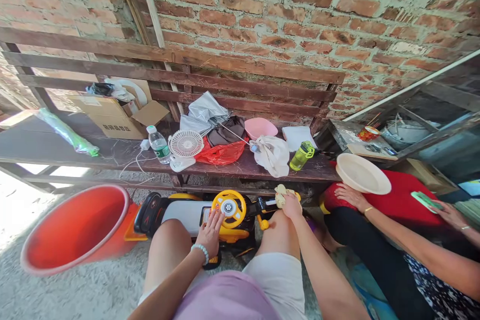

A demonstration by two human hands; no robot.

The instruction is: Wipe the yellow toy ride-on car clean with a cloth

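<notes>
A yellow, white and black ride-on toy car [187, 212] stands on the ground between my knees. My left hand [210, 232], with a bead bracelet on the wrist, rests on the car's body just below its yellow steering wheel [228, 206], fingers curled against it. My right hand [288, 202] is closed on a crumpled pale yellow cloth [280, 192] and presses it against the front of the car.
A large orange bucket [75, 230] lies on its side at the left. A dark wooden bench [56, 147] holds a cardboard box [112, 117], water bottle [159, 145], small white fan [185, 146], bags, pink bowl [260, 127] and green bottle [302, 156]. Another person sits at the right beside a cream plate [362, 174].
</notes>
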